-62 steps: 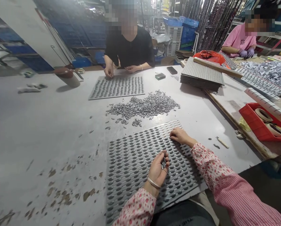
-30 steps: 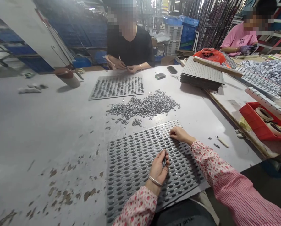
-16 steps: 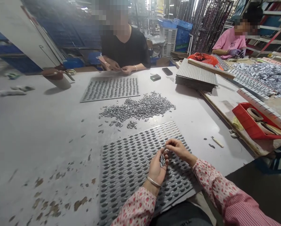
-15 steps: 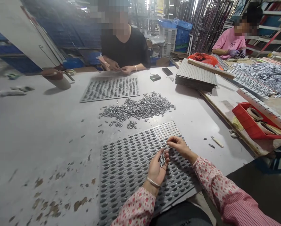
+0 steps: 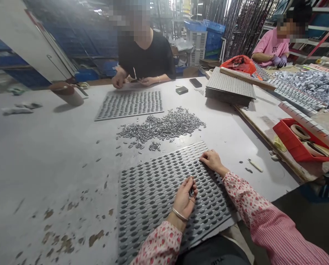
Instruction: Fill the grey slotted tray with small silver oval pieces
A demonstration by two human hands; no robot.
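Observation:
Palm up, my left hand curls round several small grey metal oval pieces, above the middle of a grey board. My right hand is at the board's upper right, its fingertips pinched together at the surface; whatever they hold is too small to make out. The grey board lies tilted on the table and carries rows of dark oval pieces, while its far right corner shows bare slotted rows. Beyond it a loose heap of the same oval pieces is spread.
Across the white table a person in black works behind a second filled board. A stack of boards, a red bin and a small pointed tool are to the right. Another gloved person sits far right.
My right hand has moved from beside my left palm up and right to the board's far part. My left fingers have closed more over the pieces.

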